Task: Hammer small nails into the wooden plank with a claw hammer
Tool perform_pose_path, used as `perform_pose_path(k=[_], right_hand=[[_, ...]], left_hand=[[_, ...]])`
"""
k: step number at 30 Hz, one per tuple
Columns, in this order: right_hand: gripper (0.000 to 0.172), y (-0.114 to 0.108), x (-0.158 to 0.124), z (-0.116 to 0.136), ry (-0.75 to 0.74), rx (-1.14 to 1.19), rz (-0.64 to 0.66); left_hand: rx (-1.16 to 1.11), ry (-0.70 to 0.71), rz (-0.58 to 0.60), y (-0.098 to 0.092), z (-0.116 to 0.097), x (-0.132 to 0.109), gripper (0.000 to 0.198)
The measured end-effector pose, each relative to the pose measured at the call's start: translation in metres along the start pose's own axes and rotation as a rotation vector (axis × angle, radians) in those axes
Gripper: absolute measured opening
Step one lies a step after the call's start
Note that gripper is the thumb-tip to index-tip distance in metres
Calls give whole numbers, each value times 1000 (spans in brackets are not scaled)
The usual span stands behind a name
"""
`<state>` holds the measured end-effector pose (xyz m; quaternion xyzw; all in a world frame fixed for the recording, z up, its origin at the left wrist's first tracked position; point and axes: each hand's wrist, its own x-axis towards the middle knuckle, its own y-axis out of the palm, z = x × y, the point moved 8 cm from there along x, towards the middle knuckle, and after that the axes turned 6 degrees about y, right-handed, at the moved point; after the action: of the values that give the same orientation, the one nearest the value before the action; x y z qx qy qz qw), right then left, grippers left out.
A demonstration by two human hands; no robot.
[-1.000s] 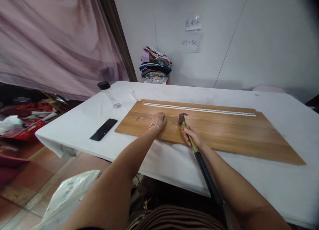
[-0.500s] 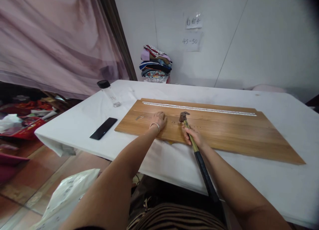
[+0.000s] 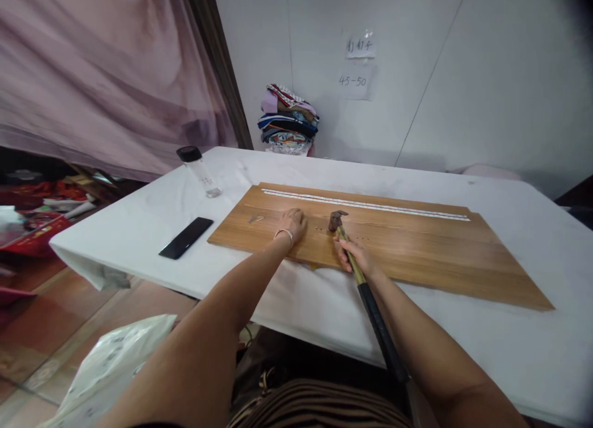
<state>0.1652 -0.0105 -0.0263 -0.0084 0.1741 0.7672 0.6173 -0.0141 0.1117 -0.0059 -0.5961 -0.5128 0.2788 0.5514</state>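
Observation:
A claw hammer [image 3: 356, 268] with a rusty head and a black-wrapped handle end is gripped near its head by my right hand [image 3: 354, 253]. Its head is low over, or touching, the wooden board [image 3: 430, 249]; I cannot tell which. My left hand [image 3: 293, 223] lies flat on the board to the left of the hammer, fingers stretched out. A few loose nails [image 3: 256, 219] rest on the board left of that hand. Several small dark dots, perhaps nail heads or holes, run in a row on both sides of the hammer head.
Two white strips [image 3: 365, 205] lie along the board's far side. On the white-covered table [image 3: 231, 273] are a black phone [image 3: 186, 238] and a clear bottle with a black lid [image 3: 200, 173]. Folded cloths [image 3: 290, 120] are stacked by the wall. A plastic bag [image 3: 125, 360] sits at lower left.
The view has shifted slightly, so the table and board appear a little further left. Both hands keep their places on the board, the right still holding the hammer.

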Motion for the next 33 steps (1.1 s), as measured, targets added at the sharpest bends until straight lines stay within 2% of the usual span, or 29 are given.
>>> perform_pose_path(k=[9,33], right_hand=[[51,0,-2,2,-5,-4,-7],[49,0,-3,3,-19,-7,16]], left_hand=[[5,6,2,-1,-2,0,21],[11,-19,38,-2,-5,0,26]])
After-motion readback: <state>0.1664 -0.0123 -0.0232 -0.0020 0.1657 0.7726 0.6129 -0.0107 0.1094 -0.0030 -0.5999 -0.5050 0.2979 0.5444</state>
